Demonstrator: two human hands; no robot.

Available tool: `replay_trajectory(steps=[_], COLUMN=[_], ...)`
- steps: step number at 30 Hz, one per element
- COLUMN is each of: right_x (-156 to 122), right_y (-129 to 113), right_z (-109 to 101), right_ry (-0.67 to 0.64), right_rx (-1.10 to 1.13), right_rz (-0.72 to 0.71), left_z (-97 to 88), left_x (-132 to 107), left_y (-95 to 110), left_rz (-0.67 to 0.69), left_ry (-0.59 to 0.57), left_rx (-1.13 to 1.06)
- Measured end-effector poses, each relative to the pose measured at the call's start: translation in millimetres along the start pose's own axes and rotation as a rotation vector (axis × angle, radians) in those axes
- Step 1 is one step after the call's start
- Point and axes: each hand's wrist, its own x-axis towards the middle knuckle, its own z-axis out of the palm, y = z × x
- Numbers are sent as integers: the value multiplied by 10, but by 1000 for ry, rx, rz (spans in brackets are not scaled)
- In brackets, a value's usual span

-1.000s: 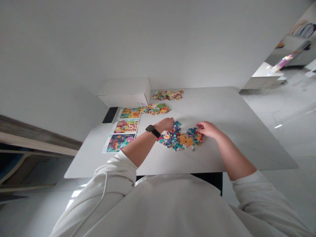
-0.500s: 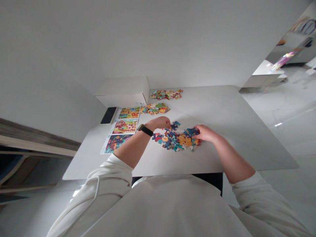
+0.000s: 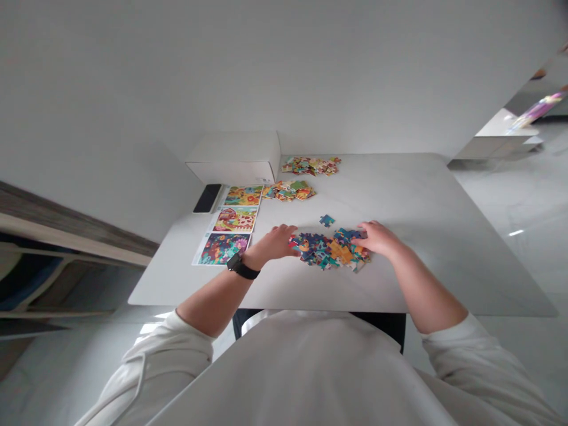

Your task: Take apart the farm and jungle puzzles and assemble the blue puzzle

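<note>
A pile of jigsaw puzzle pieces [image 3: 326,249], mostly dark blue, teal and orange, lies in front of me on the table. My left hand [image 3: 277,241] rests against the pile's left side with its fingers apart, a watch on that wrist. At the pile's right edge, my right hand [image 3: 376,238] touches the pieces, thumb and fingers spread. One blue puzzle piece [image 3: 327,220] lies by itself just behind the pile. Some pieces at each side are partly covered by my fingers.
Left of the pile lies a sheet with three pictures [image 3: 235,219]; a phone [image 3: 207,198] is beside it. A white box [image 3: 233,160] stands against the wall. Two more piles, the nearer pieces [image 3: 290,190] and the farther pieces [image 3: 312,165], lie on the white table [image 3: 421,207].
My left hand has moved from behind the pile to its left side, and its fingers have opened. The pile is more compact. The lone blue piece now shows apart behind it.
</note>
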Motion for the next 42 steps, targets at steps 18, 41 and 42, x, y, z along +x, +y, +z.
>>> replay_trajectory(steps=[18, 41, 42], right_x=[610, 338, 249], right_y=[-574, -439, -393], right_z=[-40, -164, -146], right_ry=[117, 97, 143], right_rx=[-55, 437, 357], right_rz=[-126, -136, -155], left_z=[625, 869, 858], left_x=[-170, -302, -306], left_y=[437, 688, 699], left_rz=[290, 213, 196], left_ry=[237, 342, 335], left_rx=[-322, -253, -239])
